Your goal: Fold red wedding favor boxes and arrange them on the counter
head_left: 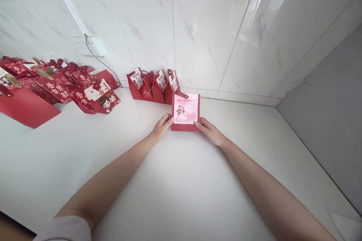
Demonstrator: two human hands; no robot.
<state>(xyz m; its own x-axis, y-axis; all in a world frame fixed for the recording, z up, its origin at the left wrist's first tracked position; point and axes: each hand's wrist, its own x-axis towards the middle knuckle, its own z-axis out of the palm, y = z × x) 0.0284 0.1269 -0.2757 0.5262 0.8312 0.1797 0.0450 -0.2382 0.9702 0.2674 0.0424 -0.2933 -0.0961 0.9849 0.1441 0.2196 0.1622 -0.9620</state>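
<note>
Between my hands is a red gift bag (185,128) with a pink front panel that shows a drawn couple in wedding clothes and a line of writing. My left hand (163,126) grips its left side, thumb on the front edge. On the opposite side my right hand (208,129) holds the lower right edge, thumb also in front. The fingers behind the bag are hidden. A dark red ribbon handle shows at its top left. Just behind and to the left, a row of several small red gift boxes (148,88) stands against the wall.
At the left, many more red gift bags (53,86) stand crowded together, some with gold or red ribbon handles. A socket strip (89,46) with a grey cable is on the marbled tile wall (203,26). The white tabletop (181,188) ends at the right along a grey surface.
</note>
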